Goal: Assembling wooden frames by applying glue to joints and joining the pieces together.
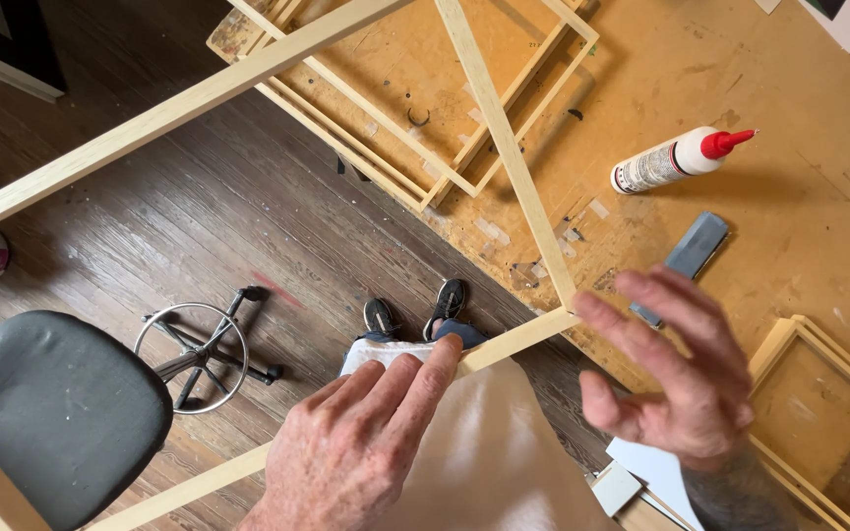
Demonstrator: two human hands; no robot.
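Big frame: one large pale wooden frame (pixel 510 149) held up off the desk (pixel 799 226), so you look right through it at the floor and shoes.
Left hand: left hand (pixel 361 442) lies on the frame's near rail, fingers stretched along it up to the corner, grip loose, not wrapped round the wood as far as I can see.
Right hand: right hand (pixel 686 379) sits just beside the same corner, grip open, fingers spread, holding nothing.
Stacked frames: small wooden frames piled (pixel 425 108) at the desk's far edge, looks like two or three, can't count for sure.
Other frame: one more small frame (pixel 819 413) at the right edge of the desk.
Glue: one white glue bottle (pixel 676 157) with a red cap, lying on its side.
Block: one grey flat block (pixel 691 256) near the right hand's fingertips.
Stool: one grey padded stool (pixel 51 413) on the wooden floor, plus one wheeled metal base (pixel 204 349) beside it.
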